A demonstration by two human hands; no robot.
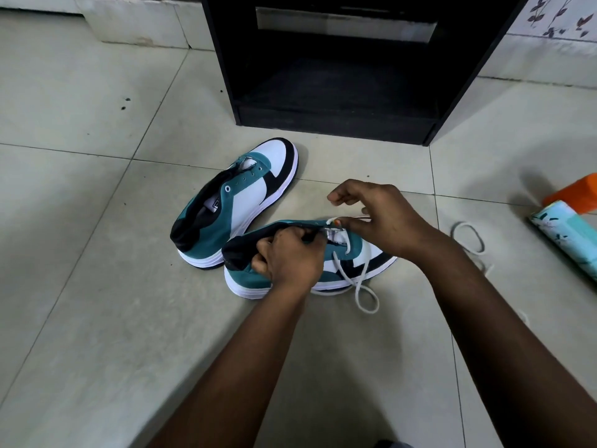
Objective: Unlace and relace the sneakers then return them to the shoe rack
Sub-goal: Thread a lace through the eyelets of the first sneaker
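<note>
at centre frame the near sneaker lies on the tiled floor. the left hand grips its collar, fingers curled round the edge. the right hand pinches a white lace at the eyelets between thumb and forefinger — other fingers spread above. the lace's loose end loops on the floor just below the shoe. the far sneaker, laceless, touches it at upper left. the black rack stands at top centre — a second lace lies at right.
</note>
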